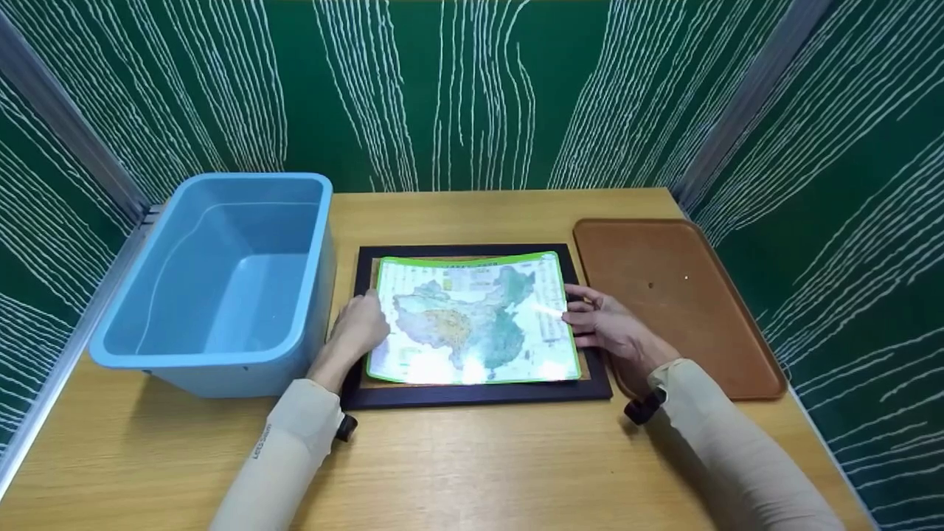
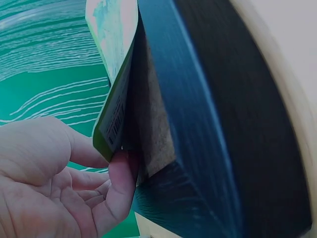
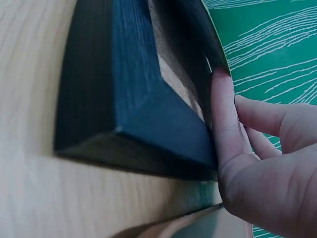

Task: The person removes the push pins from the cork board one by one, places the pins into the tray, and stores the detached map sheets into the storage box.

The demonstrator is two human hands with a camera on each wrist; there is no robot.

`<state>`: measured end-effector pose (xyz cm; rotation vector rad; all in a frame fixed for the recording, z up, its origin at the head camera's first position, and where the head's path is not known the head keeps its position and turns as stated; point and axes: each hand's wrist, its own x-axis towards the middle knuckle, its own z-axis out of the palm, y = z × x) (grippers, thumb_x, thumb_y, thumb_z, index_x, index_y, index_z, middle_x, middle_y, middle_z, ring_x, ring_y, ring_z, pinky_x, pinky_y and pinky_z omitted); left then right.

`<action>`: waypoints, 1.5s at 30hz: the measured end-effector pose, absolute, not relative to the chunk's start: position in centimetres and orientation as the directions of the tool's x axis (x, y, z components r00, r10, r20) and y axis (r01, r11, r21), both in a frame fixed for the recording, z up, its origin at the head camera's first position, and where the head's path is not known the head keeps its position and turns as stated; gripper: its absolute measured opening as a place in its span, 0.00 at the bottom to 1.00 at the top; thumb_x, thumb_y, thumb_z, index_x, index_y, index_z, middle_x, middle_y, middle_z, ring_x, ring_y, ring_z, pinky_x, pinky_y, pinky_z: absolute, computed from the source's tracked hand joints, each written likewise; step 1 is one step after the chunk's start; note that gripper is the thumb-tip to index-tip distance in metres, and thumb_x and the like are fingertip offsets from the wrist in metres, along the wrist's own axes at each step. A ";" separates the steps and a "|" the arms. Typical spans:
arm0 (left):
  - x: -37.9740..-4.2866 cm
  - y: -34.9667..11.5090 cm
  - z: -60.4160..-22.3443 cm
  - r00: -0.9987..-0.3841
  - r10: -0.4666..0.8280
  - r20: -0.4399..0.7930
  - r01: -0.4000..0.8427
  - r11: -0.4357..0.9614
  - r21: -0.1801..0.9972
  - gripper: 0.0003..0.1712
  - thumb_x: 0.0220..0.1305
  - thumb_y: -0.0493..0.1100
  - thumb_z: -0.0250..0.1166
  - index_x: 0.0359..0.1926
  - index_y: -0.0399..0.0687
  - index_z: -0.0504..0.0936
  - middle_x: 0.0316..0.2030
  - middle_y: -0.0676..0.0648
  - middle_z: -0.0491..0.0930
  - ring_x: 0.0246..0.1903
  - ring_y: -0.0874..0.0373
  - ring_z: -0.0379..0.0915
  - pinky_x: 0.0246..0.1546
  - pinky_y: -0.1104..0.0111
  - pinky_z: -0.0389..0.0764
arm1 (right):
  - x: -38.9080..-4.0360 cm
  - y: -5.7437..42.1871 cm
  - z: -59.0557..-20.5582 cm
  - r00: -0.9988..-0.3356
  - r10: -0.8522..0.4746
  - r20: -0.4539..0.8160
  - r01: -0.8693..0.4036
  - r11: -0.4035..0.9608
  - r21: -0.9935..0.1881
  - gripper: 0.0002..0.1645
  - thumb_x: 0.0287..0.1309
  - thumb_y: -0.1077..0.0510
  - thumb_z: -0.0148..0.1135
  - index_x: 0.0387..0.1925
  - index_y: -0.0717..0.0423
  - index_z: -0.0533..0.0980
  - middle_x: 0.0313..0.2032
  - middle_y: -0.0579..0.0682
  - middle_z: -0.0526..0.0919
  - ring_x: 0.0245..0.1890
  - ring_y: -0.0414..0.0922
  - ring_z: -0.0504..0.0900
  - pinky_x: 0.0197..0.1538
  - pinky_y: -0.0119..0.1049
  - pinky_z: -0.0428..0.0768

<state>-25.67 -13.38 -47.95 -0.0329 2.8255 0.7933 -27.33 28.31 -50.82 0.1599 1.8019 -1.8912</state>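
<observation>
A map sheet [image 1: 464, 317] with a green border lies slightly bowed over a dark picture frame [image 1: 479, 394]. Glare covers part of its glossy face. At its left edge, my left hand [image 1: 360, 324] pinches the sheet between thumb and curled finger. The left wrist view shows this corner of the map [image 2: 111, 116], with a printed barcode, raised off the frame. On the opposite edge, my right hand [image 1: 616, 328] holds the sheet, one finger [image 3: 225, 114] reaching along its underside. Brown backing [image 2: 153, 119] shows inside the frame, beneath the map.
A deep blue plastic tub [image 1: 321, 243] stands left of the frame. To the right lies a brown tray [image 1: 686, 317], close to the frame and my right wrist. Green walls [image 1: 479, 96] with white lines enclose the wooden table [image 1: 472, 464] at the back and sides.
</observation>
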 end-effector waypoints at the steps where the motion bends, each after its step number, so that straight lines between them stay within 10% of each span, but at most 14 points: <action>1: -25.6 -13.4 -47.9 -0.980 0.036 -0.197 -0.071 0.857 0.511 0.32 0.71 0.34 0.52 0.73 0.27 0.60 0.60 0.28 0.73 0.55 0.40 0.74 0.53 0.51 0.76 | -27.3 28.3 -50.8 -0.859 -0.283 -0.426 0.439 0.019 -0.898 0.43 0.67 0.65 0.64 0.77 0.47 0.57 0.53 0.53 0.75 0.40 0.46 0.83 0.39 0.40 0.84; 45: -25.3 -12.6 -46.0 -0.985 0.047 -0.166 -0.045 0.857 0.513 0.31 0.72 0.33 0.50 0.73 0.26 0.58 0.62 0.29 0.68 0.56 0.40 0.70 0.58 0.50 0.72 | -27.8 28.3 -49.0 -0.854 -0.304 -0.423 0.450 -0.021 -0.893 0.43 0.67 0.66 0.63 0.78 0.47 0.56 0.42 0.45 0.76 0.36 0.44 0.83 0.35 0.40 0.85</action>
